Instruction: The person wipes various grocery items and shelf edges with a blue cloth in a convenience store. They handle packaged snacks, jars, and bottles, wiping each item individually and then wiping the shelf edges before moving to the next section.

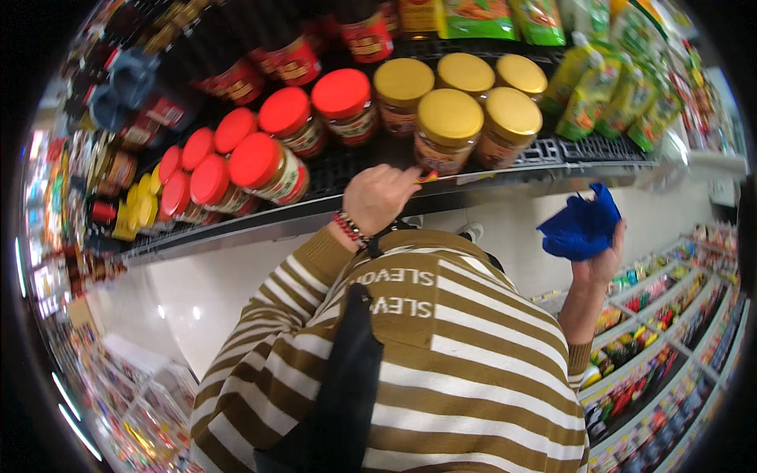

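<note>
My left hand (379, 196), with beaded bracelets at its wrist, is at the front edge of a black grid shelf (331, 171). Its fingers are curled beside a small red-and-yellow piece (428, 177) at the shelf lip; whether they pinch it is unclear. Just behind the fingertips stands a gold-lidded glass jar (447, 133), one of several grouped there. To the left are several red-lidded jars (269, 168) with pale labels. Out to the right, in front of the shelf, my right hand (600, 260) holds a crumpled blue cloth (582, 224).
Green-and-yellow spouted pouches (591, 94) stand right of the jars. Dark bottles with red labels (293, 62) rise behind them. Low shelves of packaged goods (644, 337) run along the lower right, and pale tiled floor (195, 301) shows beneath the shelf.
</note>
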The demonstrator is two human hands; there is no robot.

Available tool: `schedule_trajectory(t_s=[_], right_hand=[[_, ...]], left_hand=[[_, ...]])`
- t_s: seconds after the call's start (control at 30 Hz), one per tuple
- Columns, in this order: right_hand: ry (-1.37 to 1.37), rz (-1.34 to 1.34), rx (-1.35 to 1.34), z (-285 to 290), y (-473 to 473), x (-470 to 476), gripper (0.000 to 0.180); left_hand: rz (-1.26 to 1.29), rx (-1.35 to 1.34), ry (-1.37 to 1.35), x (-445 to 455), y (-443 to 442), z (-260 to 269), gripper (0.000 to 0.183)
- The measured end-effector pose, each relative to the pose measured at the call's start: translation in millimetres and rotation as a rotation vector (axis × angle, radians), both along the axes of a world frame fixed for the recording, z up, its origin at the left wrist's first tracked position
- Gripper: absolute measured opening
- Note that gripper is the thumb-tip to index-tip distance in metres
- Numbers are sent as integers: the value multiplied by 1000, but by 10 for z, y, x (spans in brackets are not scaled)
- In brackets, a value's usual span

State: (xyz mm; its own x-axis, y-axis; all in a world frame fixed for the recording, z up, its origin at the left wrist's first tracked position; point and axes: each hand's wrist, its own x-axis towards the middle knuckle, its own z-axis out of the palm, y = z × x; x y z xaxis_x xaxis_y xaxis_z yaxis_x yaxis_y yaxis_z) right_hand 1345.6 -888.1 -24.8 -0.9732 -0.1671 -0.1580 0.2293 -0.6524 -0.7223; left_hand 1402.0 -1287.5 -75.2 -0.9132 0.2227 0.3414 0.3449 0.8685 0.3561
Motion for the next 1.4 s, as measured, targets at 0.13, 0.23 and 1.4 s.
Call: schedule_trajectory(t_s=[0.13,0.23,1.4], right_hand=[[-124,-79,115,-83,37,-12,60],[-143,-55,136,-86,10,-52,60],[1038,276,1816,245,-1663,-1006,64]], left_hand=[[-16,148,-11,-19,-48,-65,19],[16,150,-70,0,-51,-45,16],[33,49,116,59,-21,-164,17]])
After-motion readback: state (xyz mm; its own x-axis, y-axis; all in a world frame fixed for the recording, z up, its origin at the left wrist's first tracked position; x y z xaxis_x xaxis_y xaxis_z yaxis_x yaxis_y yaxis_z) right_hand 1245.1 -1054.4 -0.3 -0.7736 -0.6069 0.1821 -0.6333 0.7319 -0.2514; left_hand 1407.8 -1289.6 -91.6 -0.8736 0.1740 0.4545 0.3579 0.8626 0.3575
